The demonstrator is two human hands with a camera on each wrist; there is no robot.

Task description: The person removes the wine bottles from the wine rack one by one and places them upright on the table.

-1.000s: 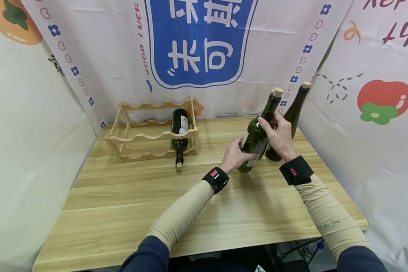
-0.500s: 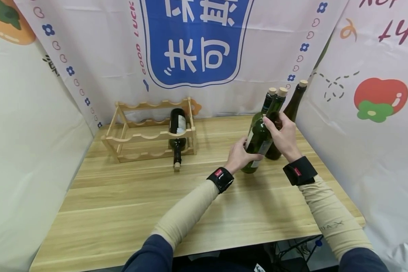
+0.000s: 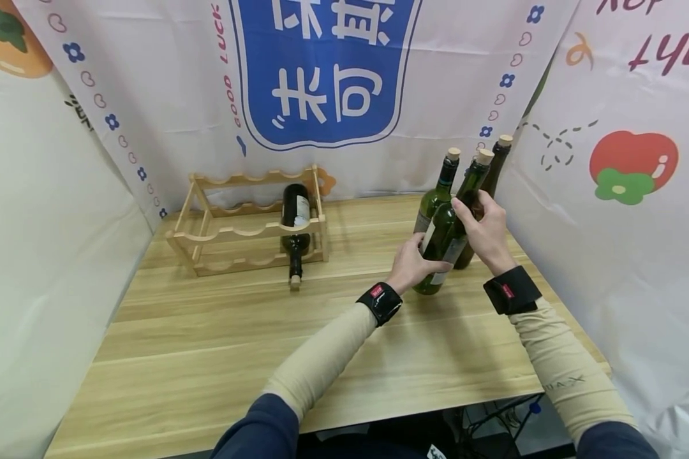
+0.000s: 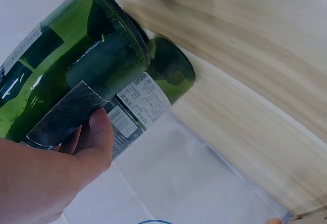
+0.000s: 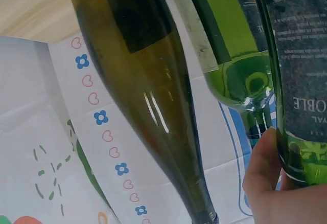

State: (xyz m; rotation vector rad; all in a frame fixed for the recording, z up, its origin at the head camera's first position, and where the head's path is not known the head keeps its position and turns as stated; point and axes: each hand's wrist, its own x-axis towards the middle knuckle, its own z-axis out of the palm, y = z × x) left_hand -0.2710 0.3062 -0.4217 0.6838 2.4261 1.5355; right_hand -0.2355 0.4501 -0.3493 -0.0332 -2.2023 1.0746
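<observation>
Both hands hold one green wine bottle (image 3: 444, 233), corked and tilted with its neck to the upper right. The left hand (image 3: 410, 264) grips it low down by the label; the left wrist view shows the thumb and fingers of this hand (image 4: 61, 170) around the glass near the base. Higher up, the right hand (image 3: 485, 233) pinches the bottle at its shoulder. Just behind stands a second corked green bottle (image 3: 434, 199). A slimmer brown bottle (image 5: 138, 75) stands beside it, partly hidden by the right hand in the head view.
A wooden bottle rack (image 3: 229, 235) stands at the back left of the table (image 3: 218, 357). One dark wine bottle (image 3: 296, 204) lies in its right end, neck toward the person. Printed cloth walls (image 3: 166, 95) enclose the table at the back and sides.
The held bottle has shifted right in both hands, uncovering the second green bottle behind it and covering more of the brown one. The whole head view has drifted slightly, moving the rack left.
</observation>
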